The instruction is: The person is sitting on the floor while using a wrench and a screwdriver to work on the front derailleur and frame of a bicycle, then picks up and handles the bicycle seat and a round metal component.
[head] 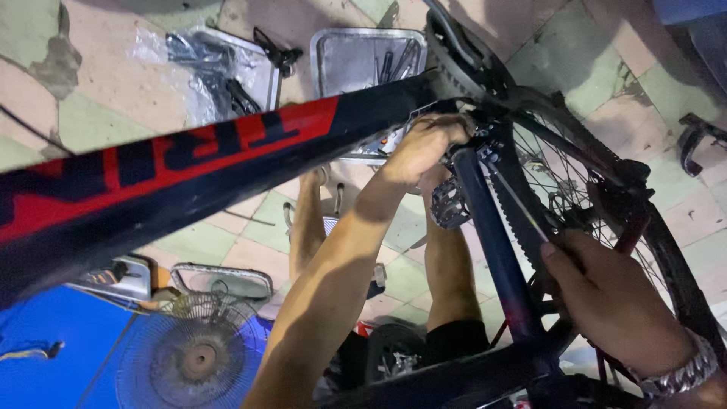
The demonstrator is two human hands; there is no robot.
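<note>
Beneath you spreads a worn floor of pale green and pink tiles (250, 235), and over it hangs the black and red bicycle frame (189, 170), its thick tube crossing the view from lower left up toward the middle. Your left hand (425, 145) reaches up to where that tube meets the crank area, fingers curled together around the parts there, just above the black studded metal pedal (450, 203); what exactly they pinch is hidden. Your right hand (606, 291), with a silver metal watch band (685, 371) at the wrist, rests against the spoked rear wheel (575, 189), fingers bent inward and closed on something thin near the dark blue seat tube (492, 250); you cannot tell whether it is a spoke or a tool. Behind the frame, on the floor, sit a shallow square metal tray (333, 57) holding tools and a sheet of crumpled clear plastic (204, 60). Lower left lies a round wire fan guard (193, 356) on blue sheeting.
</note>
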